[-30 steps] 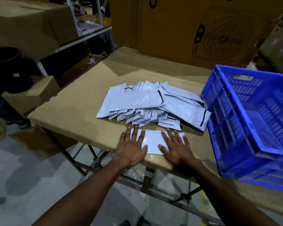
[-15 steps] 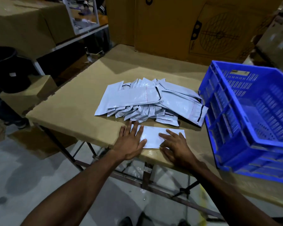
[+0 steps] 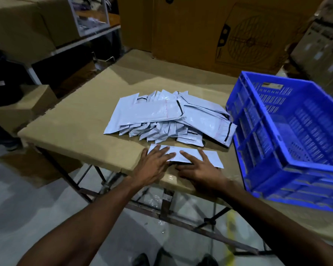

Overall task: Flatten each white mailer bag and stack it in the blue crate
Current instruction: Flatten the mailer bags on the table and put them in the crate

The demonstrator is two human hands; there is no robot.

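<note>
One white mailer bag lies flat near the front edge of the table. My left hand presses on its left end with straight, spread fingers. My right hand lies on its front middle part, fingers extended along the bag's near edge. Behind it sits a heap of white mailer bags with black seal strips. The blue crate stands at the right of the table, tilted in view; its visible floor holds no bags.
The table is covered in brown cardboard. Large cardboard boxes stand behind it. A black bin sits on a box at the left. Metal table legs and grey floor show below the front edge.
Both hands have slid towards each other over the flat bag; the right hand moved left and nearer the front edge. The view shifted slightly.
</note>
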